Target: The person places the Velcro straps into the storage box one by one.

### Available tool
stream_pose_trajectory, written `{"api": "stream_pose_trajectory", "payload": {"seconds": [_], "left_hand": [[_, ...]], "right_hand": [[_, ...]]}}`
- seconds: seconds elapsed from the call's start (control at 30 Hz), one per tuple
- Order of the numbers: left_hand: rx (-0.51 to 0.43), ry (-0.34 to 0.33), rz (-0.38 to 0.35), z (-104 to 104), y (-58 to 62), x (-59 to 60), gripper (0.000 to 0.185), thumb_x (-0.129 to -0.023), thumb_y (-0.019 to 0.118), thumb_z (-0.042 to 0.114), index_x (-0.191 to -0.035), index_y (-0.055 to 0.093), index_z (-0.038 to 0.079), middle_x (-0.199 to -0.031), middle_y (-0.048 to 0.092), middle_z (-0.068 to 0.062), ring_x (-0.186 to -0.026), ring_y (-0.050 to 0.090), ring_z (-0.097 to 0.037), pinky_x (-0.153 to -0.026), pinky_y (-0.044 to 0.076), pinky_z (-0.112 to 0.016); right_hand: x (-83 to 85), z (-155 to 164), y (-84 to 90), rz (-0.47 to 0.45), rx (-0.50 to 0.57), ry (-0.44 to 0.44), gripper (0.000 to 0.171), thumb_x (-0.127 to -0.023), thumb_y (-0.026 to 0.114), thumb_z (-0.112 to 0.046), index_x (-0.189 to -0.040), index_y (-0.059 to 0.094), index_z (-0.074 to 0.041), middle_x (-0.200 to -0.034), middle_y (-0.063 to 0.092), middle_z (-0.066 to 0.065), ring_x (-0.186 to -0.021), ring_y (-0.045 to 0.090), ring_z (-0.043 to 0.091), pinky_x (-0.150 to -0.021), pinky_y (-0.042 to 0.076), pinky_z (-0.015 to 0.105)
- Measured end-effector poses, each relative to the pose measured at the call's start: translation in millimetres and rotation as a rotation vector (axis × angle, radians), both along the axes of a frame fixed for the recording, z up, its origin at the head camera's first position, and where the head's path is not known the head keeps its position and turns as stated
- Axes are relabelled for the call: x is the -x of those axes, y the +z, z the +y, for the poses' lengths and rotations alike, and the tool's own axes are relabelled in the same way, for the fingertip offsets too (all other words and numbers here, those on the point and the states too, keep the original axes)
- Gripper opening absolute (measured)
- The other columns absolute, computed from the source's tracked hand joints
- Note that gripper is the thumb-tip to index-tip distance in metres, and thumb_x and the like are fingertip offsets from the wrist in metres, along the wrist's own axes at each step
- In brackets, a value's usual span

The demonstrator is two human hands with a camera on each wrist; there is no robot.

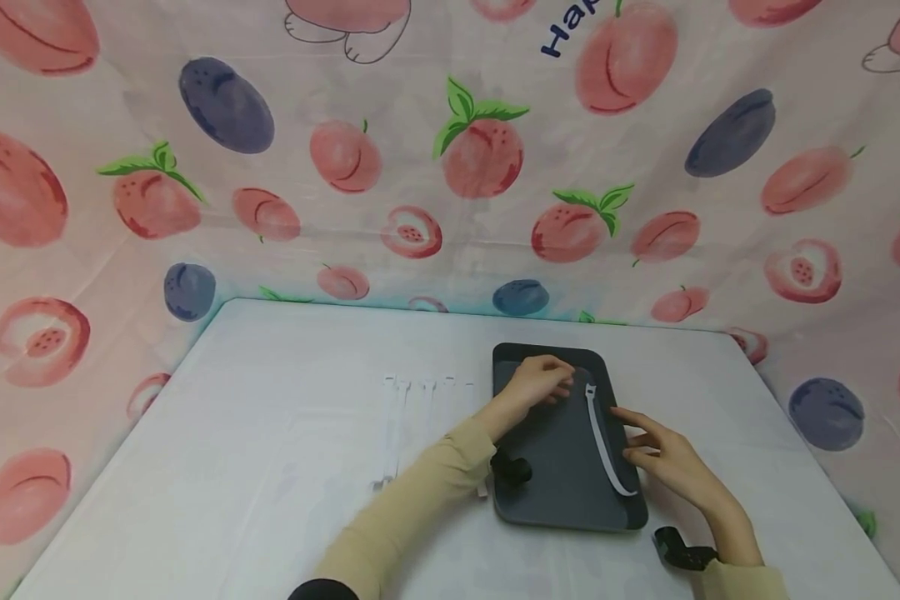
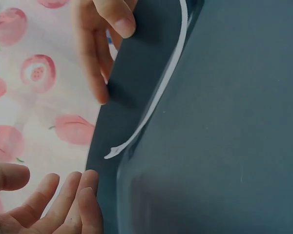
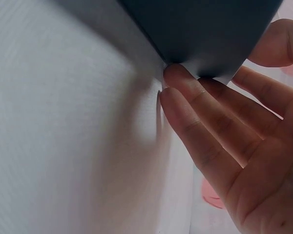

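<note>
White tabletop under a tent of peach-and-plum printed cloth. Nearest the camera, two beige sleeves, each with a black wrist strap. Just beyond, a dark grey tray lying flat on the tabletop, right of centre, long side running away from the camera. On the tray, near its right edge, a single white cable tie, slightly curved, head end at the far side and tail toward the near right corner. Right hand at the tray's right rim, fingers straight and loosely spread, fingertips touching the rim from outside, gripping nothing; seen from the left wrist view, just beside the tie's middle without clear contact. Left hand over the far part of the tray, fingers bent downward close to the tie's head; whether pinching the tie or only touching the tray, cannot tell. Left of the tray, a row of more white cable ties laid side by side on the tabletop, well apart from both hands. Farthest back, the cloth wall rising from the tabletop's rear edge.
</note>
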State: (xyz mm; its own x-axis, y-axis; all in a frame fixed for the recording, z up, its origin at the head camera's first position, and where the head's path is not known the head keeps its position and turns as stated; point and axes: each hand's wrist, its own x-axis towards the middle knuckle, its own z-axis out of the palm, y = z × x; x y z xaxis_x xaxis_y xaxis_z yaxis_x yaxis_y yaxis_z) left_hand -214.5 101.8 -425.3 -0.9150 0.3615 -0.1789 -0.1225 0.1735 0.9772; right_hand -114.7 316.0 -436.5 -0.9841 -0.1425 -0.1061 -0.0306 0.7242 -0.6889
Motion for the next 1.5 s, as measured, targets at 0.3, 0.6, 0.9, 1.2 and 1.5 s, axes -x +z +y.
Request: {"api": "stream_pose_trajectory", "payload": {"seconds": [0.3,0.6,0.9,1.2,1.5], "left_hand": [[0.005,-0.067,0.038,-22,12.3,-12.9,0.029,-0.098,0.054,0.026,-0.118,0.066,0.010,-0.110,0.071,-0.009,-0.095,0.070,-0.021,-0.081,0.055,-0.035],[-0.006,-0.077,0.075,-45,18.9,-24.6,0.026,-0.098,0.054,0.024,-0.117,0.066,0.011,-0.113,0.070,-0.012,-0.100,0.069,-0.024,-0.084,0.055,-0.037],[0.003,-0.090,0.086,-70,27.1,-33.9,0.026,-0.098,0.053,0.022,-0.119,0.064,0.009,-0.118,0.068,-0.017,-0.103,0.068,-0.027,-0.087,0.054,-0.041],[0.024,-0.107,0.113,-97,32.8,-43.6,0.027,-0.099,0.051,0.023,-0.120,0.063,0.010,-0.119,0.067,-0.015,-0.104,0.067,-0.028,-0.090,0.052,-0.044],[0.051,-0.081,0.113,-125,34.8,-48.1,0.028,-0.099,0.051,0.022,-0.122,0.062,0.011,-0.120,0.067,-0.017,-0.105,0.068,-0.028,-0.088,0.053,-0.041]], "right_hand": [[-0.4,-1,0.0,0.005,0.009,0.002,0.057,-0.090,0.059,-0.013,-0.145,0.042,-0.014,-0.141,0.049,0.022,-0.107,0.063,0.032,-0.080,0.052,0.046],[-0.1,0,1.0,0.005,-0.002,0.003,0.058,-0.091,0.059,-0.013,-0.145,0.042,-0.016,-0.142,0.048,0.021,-0.107,0.063,0.032,-0.080,0.052,0.047],[-0.2,0,0.3,0.006,0.005,0.002,0.057,-0.091,0.059,-0.013,-0.145,0.041,-0.016,-0.142,0.047,0.021,-0.108,0.062,0.032,-0.081,0.052,0.049],[-1.1,1,-0.2,0.016,0.008,0.008,0.057,-0.091,0.059,-0.013,-0.145,0.042,-0.016,-0.140,0.050,0.021,-0.107,0.063,0.031,-0.080,0.052,0.049],[-0.5,2,-1.4,0.018,0.013,0.012,0.057,-0.091,0.059,-0.013,-0.145,0.042,-0.015,-0.139,0.051,0.021,-0.108,0.063,0.032,-0.079,0.052,0.047]]}}
